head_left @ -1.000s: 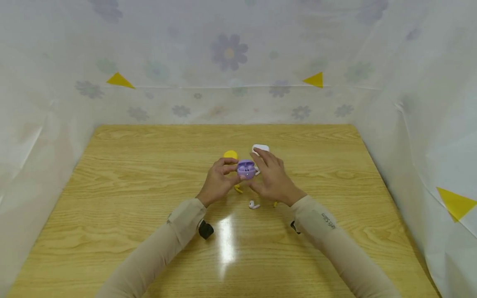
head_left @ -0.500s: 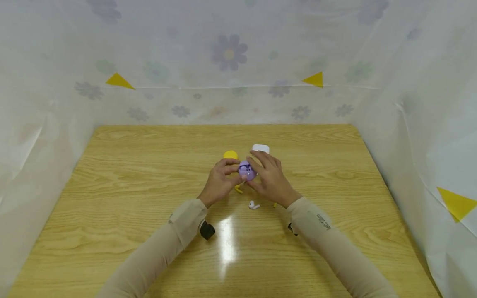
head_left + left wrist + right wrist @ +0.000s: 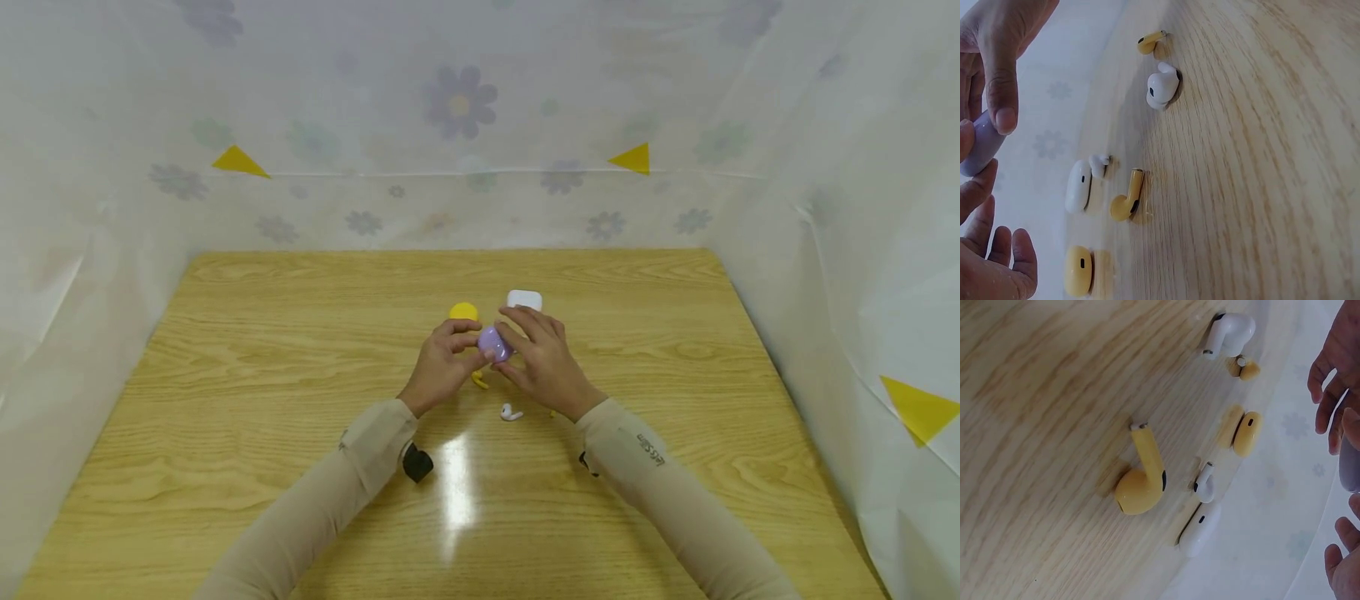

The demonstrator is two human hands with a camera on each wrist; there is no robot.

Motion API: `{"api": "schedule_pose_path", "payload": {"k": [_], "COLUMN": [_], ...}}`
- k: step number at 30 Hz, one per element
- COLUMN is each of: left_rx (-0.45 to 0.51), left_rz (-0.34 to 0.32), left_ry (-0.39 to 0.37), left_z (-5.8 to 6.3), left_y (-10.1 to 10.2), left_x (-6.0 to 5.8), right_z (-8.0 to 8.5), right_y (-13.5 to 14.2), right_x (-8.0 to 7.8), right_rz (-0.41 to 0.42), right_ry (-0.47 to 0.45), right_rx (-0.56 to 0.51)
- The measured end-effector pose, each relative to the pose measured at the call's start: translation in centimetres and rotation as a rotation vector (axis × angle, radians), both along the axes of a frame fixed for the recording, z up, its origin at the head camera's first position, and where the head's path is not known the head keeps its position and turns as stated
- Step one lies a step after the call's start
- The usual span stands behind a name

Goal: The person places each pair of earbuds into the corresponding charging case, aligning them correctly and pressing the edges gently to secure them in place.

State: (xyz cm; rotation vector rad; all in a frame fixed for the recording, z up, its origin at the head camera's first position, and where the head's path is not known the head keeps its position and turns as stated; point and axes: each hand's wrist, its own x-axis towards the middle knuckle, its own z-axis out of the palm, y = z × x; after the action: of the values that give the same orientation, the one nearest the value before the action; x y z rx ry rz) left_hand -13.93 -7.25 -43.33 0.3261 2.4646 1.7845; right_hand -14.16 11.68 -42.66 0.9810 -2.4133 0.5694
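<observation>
A small purple earbud case (image 3: 491, 342), its lid closed, is held above the table between both hands. My left hand (image 3: 441, 365) pinches its left side, the thumb along the front. From the right, my right hand (image 3: 551, 365) holds the case with thumb and index finger, while its other fingers extend past it. The left wrist view shows the purple case (image 3: 984, 145) only partly, fingers covering its ends. Below the hands lie a white earbud (image 3: 510, 412) and a yellow earbud (image 3: 480, 381). Another yellow earbud (image 3: 1144, 475) is plain in the right wrist view.
Behind the hands stand a yellow earbud case (image 3: 463, 311) and a white earbud case (image 3: 524, 298). Another white earbud (image 3: 1205, 484) lies beside the white case. The wooden table (image 3: 300, 333) is bordered by pale flower-patterned sheeting (image 3: 360, 125) at the back and sides.
The purple case's lid, open with earbuds visible inside a second ago, has swung down and is now closed. My right hand has moved left onto the case; the left hand stays nearly still.
</observation>
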Motion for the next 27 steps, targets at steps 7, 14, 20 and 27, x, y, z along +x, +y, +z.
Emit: {"api": "schedule_pose_path", "payload": {"k": [7, 14, 20, 27], "left_rx": [-0.015, -0.029, -0.125, -0.22], "left_rz": [0.01, 0.018, 0.071, 0.146], "left_ry": [-0.014, -0.037, -0.047, -0.136], "left_z": [-0.2, -0.1, 0.0, 0.1], "left_y": [0.0, -0.2, -1.9, -5.3], "left_x": [0.0, -0.1, -1.1, -3.2], "right_z": [-0.1, -0.1, 0.0, -0.5], "right_y": [-0.1, -0.1, 0.7, 2.5], "right_x": [0.1, 0.3, 0.6, 1.1], "right_rz": [0.012, 0.004, -0.025, -0.053], "right_ry": [0.014, -0.029, -0.059, -0.103], "right_rx": [-0.009, -0.023, -0.035, -0.054]}}
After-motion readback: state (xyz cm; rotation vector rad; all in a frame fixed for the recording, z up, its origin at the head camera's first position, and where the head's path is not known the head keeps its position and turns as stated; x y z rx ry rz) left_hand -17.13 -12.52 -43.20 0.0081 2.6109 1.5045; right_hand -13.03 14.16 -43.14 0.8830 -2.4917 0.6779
